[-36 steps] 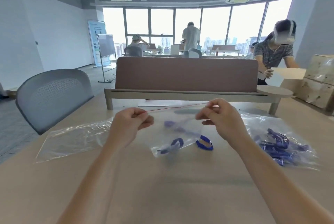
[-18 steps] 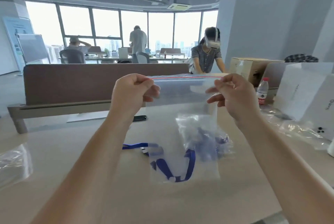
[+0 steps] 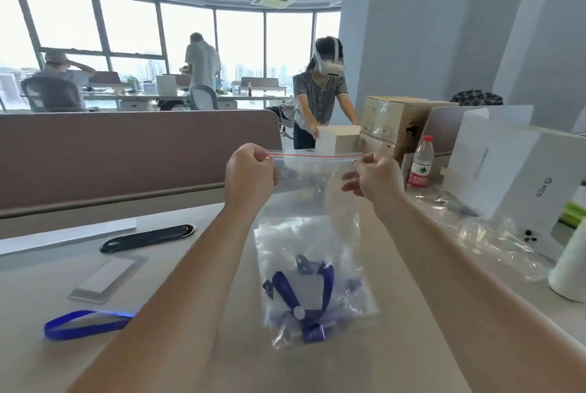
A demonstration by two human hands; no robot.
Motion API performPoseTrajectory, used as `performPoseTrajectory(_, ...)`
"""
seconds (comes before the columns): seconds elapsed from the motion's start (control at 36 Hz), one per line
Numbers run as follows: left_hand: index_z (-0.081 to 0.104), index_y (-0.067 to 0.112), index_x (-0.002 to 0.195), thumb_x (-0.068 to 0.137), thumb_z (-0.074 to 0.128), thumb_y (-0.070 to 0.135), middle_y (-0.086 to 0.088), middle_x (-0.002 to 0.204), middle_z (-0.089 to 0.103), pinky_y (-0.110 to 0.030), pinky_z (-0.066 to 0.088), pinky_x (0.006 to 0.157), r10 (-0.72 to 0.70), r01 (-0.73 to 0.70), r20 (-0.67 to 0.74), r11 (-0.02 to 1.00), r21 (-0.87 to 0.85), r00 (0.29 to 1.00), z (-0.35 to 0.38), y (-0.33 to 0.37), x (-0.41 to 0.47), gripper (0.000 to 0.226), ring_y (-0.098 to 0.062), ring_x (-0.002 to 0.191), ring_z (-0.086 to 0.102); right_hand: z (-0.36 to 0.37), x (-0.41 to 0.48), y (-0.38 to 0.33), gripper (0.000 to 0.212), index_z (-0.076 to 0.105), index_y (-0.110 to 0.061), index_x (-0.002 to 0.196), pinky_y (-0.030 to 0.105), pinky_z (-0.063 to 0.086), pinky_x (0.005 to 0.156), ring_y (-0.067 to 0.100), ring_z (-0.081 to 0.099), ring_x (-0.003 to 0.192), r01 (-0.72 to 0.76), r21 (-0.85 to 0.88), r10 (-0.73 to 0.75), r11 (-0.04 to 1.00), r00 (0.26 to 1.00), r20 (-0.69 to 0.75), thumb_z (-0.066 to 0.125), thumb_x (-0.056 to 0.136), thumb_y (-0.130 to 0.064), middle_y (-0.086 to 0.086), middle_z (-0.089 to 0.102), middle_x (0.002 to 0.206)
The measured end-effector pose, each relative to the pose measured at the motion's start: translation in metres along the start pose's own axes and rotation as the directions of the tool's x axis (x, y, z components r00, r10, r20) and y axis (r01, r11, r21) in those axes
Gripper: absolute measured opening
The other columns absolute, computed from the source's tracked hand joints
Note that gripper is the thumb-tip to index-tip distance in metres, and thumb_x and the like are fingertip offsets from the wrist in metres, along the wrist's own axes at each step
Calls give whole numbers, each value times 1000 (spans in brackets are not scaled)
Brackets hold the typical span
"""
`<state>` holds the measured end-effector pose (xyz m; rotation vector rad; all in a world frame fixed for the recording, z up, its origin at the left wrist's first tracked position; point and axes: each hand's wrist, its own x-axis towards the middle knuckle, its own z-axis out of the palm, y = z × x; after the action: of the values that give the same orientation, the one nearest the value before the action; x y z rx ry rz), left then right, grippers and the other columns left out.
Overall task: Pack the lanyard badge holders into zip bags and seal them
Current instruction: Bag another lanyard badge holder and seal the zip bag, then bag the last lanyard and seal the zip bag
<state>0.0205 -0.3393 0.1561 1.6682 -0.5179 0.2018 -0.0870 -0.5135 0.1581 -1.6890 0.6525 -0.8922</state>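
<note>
Fingers [image 3: 270,170] of my left hand [image 3: 250,177]: curled, pinching the top left corner of one clear plastic zip bag with red seal strip [image 3: 312,202], held up over the pale desk [image 3: 364,370]. Contents, low in bag: blue-ribbon lanyard badge holders [image 3: 306,297]. My right hand [image 3: 375,178]: thumb and forefinger pinch the top right corner. Far right: red-capped water bottle [image 3: 420,162].

Field note: I have the clear plastic zip bag [image 3: 312,199] hanging between my left hand [image 3: 250,174] and right hand [image 3: 377,175], fingers [image 3: 355,177] pinching each top corner, over the pale wooden table [image 3: 237,364]. Blue lanyard badge holders [image 3: 306,297] sit in its bottom. Left, on the table: loose blue lanyard loop [image 3: 84,325], flat clear card sleeve [image 3: 107,275] behind it. Right: red-capped plastic water bottle [image 3: 420,161], large white cardboard box [image 3: 507,170] beyond, crumpled clear plastic film [image 3: 498,237] before that box.
</note>
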Motion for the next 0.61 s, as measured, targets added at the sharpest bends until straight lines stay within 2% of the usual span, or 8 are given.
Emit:
performPoseTrajectory(0.08, 59, 17, 121, 92, 51, 11, -3, 116, 65, -38, 54, 87, -30, 16, 88, 988, 156, 996, 24, -41, 14, 31, -23, 95, 66, 24, 27, 39, 12, 52, -11, 91, 33, 58, 63, 26, 67, 62, -97, 20, 97, 995, 995, 15, 48, 103, -11, 15, 70, 85)
performPoseTrajectory(0.14, 43, 19, 143, 95, 49, 16, -7, 135, 56, -44, 53, 94, -82, 46, 175, 978, 203, 981, 36, -67, 17, 48, -27, 109, 64, 35, 39, 65, 15, 51, -13, 87, 36, 59, 68, 28, 68, 68, -136, 20, 135, 991, 990, 44, 50, 102, -10, 15, 68, 86)
performPoseTrajectory(0.22, 27, 27, 152, 97, 50, 18, -4, 150, 44, -40, 50, 96, -124, 64, 237, 967, 245, 964, 45, -96, 16, 60, -29, 124, 56, 45, 51, 97, 10, 54, -14, 89, 46, 61, 82, 31, 71, 80, -163, -43, 167, 986, 980, 106, 59, 97, -12, 13, 68, 91)
performPoseTrajectory(0.28, 20, 26, 155, 98, 54, 19, 1, 159, 30, -39, 40, 107, -130, 52, 268, 959, 279, 955, 48, -111, 15, 67, -24, 139, 41, 48, 54, 112, 7, 56, -10, 95, 46, 60, 85, 31, 71, 87, -178, -78, 188, 981, 971, 148, 62, 96, -14, 11, 67, 92)
performPoseTrajectory(0.36, 21, 21, 156, 98, 56, 23, 2, 163, 18, -31, 30, 110, -138, 20, 319, 938, 347, 938, 48, -127, 12, 68, -19, 146, 28, 53, 57, 126, 43, 52, 2, 129, 46, 59, 89, 33, 70, 96, -218, -118, 235, 969, 959, 161, 66, 93, -19, 11, 65, 94)
performPoseTrajectory(0.44, 31, 24, 153, 99, 56, 26, 3, 165, 13, -22, 31, 98, -145, -5, 371, 927, 376, 917, 45, -135, 9, 60, -19, 142, 36, 55, 59, 130, 72, 35, -1, 149, 46, 57, 93, 27, 67, 100, -232, -176, 262, 957, 949, 176, 69, 91, -26, 17, 63, 117)
performPoseTrajectory(0.53, 45, 24, 145, 98, 58, 27, 5, 158, 33, -22, 33, 101, -109, -46, 392, 930, 365, 914, 39, -136, 4, 49, -16, 138, 42, 55, 55, 123, 65, 43, -8, 144, 45, 53, 99, 28, 61, 114, -145, -263, 194, 954, 966, 169, 68, 88, -32, 11, 57, 132)
performPoseTrajectory(0.61, 53, 25, 137, 97, 59, 29, 7, 144, 50, -27, 41, 99, -87, -40, 383, 950, 310, 920, 30, -128, -5, 40, -13, 128, 49, 56, 43, 105, 30, 55, -17, 117, 46, 53, 98, 25, 63, 107, -73, -196, 109, 978, 977, 181, 66, 91, -28, 2, 63, 115)
